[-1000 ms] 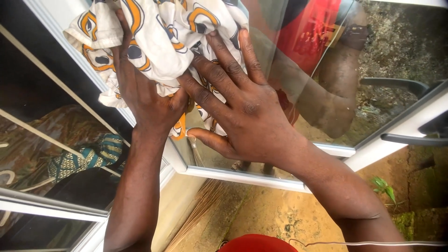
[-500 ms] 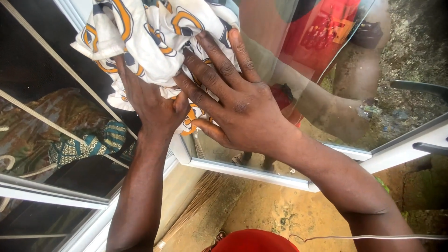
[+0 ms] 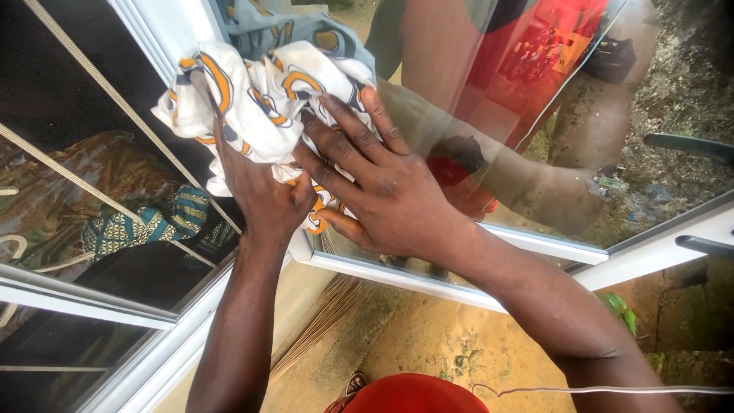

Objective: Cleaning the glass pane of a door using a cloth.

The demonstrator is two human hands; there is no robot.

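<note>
A crumpled white cloth [image 3: 252,99] with orange and dark blue patterns is pressed against a glass window pane [image 3: 535,99] near its white frame [image 3: 164,30]. My left hand [image 3: 260,191] grips the cloth from below, fingers buried in its folds. My right hand [image 3: 382,187] lies flat over the cloth's right side, fingers spread and pushing it onto the glass. The pane mirrors my arms and a red garment.
Left of the frame is a dark screened window [image 3: 84,153] with thin bars; patterned fabrics show behind it. Below lie a straw broom [image 3: 325,321], sandy ground [image 3: 451,344] and a red object [image 3: 413,394]. A white lower rail [image 3: 650,256] runs to the right.
Both hands and the cloth sit lower and further right in the view than a second ago; the grip on the cloth is the same.
</note>
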